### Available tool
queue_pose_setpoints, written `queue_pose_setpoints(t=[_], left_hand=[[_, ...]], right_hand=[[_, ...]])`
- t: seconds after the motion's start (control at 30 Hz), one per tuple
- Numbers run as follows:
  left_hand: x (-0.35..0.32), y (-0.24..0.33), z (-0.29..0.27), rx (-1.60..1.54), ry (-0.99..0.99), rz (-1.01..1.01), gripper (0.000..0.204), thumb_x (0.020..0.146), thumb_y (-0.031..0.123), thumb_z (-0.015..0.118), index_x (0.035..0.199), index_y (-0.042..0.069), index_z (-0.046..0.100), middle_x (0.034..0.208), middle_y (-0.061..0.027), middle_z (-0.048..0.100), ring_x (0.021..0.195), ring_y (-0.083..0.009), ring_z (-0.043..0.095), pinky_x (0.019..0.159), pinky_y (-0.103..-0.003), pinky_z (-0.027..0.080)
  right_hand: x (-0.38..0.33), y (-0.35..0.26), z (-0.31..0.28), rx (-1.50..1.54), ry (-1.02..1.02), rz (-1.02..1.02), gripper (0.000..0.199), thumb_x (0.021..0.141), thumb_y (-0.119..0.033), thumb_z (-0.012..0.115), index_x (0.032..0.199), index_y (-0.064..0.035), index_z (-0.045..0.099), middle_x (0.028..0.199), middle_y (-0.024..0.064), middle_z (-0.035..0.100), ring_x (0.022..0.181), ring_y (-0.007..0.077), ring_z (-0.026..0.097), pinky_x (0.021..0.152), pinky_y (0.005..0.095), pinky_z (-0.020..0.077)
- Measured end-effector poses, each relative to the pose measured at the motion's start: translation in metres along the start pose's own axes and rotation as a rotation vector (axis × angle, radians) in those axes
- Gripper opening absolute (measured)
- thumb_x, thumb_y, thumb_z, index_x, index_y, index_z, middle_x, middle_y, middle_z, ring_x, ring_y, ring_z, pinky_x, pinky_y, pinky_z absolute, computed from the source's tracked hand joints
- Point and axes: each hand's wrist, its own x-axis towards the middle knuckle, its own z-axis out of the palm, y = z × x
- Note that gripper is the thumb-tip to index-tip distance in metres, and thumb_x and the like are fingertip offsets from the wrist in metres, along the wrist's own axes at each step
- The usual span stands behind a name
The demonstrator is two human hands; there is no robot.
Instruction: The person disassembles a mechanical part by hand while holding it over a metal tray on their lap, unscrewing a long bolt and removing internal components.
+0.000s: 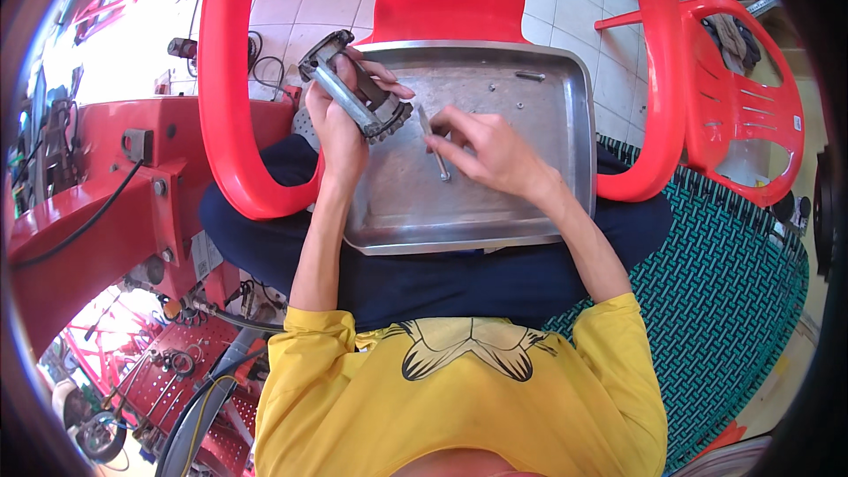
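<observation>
Evidently the work is at a fitting or picking-up stage: the left hand [340,124] is wrapped tight around a grey metal mechanical part [353,93] with a toothed, rounded end, holding it just above the upper left corner of the metal tray [565,124], while the right hand [490,152] pinches a slim metal rod [435,143] between thumb and fingertips, its grip closed on the rod's upper end.

The part sits left of centre in the frame, slightly above the middle. Its long axis runs diagonally, from upper left down to lower right, with the toothed end pointing lower right toward the rod. The rod lies near the frame's centre over the tray floor, long axis close to vertical, leaning a little, lower tip toward the bottom of the frame (whether that tip touches the tray I cannot tell).

As a judgement, the next move calls for turning the rod until its axis matches whatever bore or seat the part offers, and steadying the part meanwhile.

Small loose fasteners [528,76] lie in the tray's upper right. The tray rests across a red plastic chair [231,106].
</observation>
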Motion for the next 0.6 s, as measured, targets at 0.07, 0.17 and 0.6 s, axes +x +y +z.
queue_pose_setpoints(t=[0.07, 0.17, 0.6], left_hand=[[-0.003, -0.003, -0.001, -0.100, 0.049, -0.097, 0.025, 0.107, 0.024, 0.044, 0.114, 0.002, 0.051, 0.089, -0.0151, 0.065, 0.073, -0.0278, 0.071, 0.069, -0.038, 0.060], [-0.006, -0.008, 0.000, -0.173, 0.116, -0.198, 0.025, 0.107, 0.024, 0.044, 0.116, 0.001, 0.049, 0.096, -0.0168, 0.065, 0.083, -0.0300, 0.072, 0.076, -0.044, 0.063], [-0.003, -0.014, 0.001, -0.191, 0.159, -0.087, 0.025, 0.108, 0.024, 0.042, 0.116, 0.000, 0.046, 0.106, -0.0227, 0.064, 0.093, -0.0382, 0.071, 0.083, -0.050, 0.061]], right_hand=[[-0.003, -0.004, 0.009, -0.063, -0.004, -0.097, 0.018, 0.092, -0.019, 0.068, 0.098, -0.0039, 0.062, 0.078, 0.0141, 0.069, 0.066, 0.0310, 0.068, 0.060, 0.0377, 0.0527], [-0.007, -0.010, 0.018, -0.089, 0.046, -0.193, 0.018, 0.091, -0.020, 0.069, 0.096, -0.0046, 0.063, 0.079, 0.0136, 0.070, 0.064, 0.0293, 0.068, 0.059, 0.0369, 0.0524], [-0.011, -0.010, 0.020, -0.001, 0.192, -0.024, 0.017, 0.094, -0.023, 0.066, 0.095, -0.0060, 0.066, 0.071, 0.0124, 0.066, 0.063, 0.0274, 0.067, 0.060, 0.0360, 0.0510]])
